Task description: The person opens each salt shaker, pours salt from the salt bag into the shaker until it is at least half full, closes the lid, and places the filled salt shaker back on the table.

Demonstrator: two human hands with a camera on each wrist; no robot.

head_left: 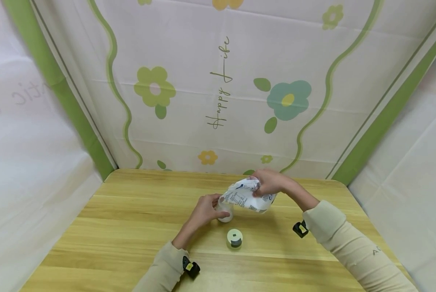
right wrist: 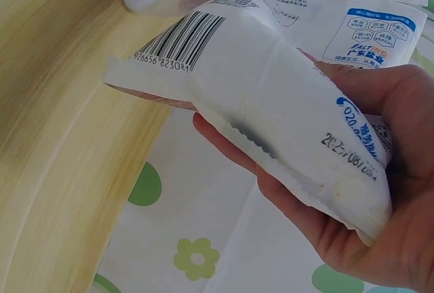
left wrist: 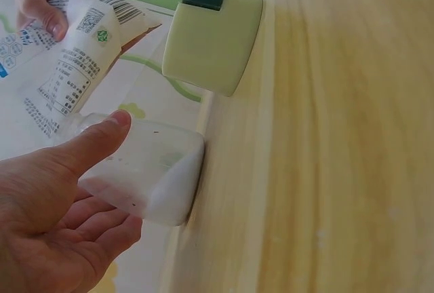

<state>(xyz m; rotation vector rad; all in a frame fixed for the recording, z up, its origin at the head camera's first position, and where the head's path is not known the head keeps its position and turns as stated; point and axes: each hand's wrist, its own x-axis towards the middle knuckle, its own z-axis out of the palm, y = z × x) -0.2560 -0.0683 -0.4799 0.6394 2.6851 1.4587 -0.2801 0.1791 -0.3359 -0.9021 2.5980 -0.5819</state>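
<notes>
A clear jar [left wrist: 146, 150] stands on the wooden table with white salt heaped against one side of its bottom. My left hand [head_left: 203, 211] holds it, thumb on one side and fingers on the other. Above it, my right hand [head_left: 270, 182] grips a white printed salt bag [head_left: 245, 198], tilted so that its mouth meets the jar's top. In the right wrist view the bag's barcode and blue print show, with fingers curled round its lower end. A pale green lid [head_left: 234, 238] with a dark green flap sits on the table, nearer me than the jar.
The wooden table [head_left: 137, 219] reaches back to a white cloth [head_left: 189, 121] printed with flowers. More white cloth hangs at the left and right sides. A black strap mount [head_left: 191, 267] is on the left sleeve, another [head_left: 300, 229] by the right cuff.
</notes>
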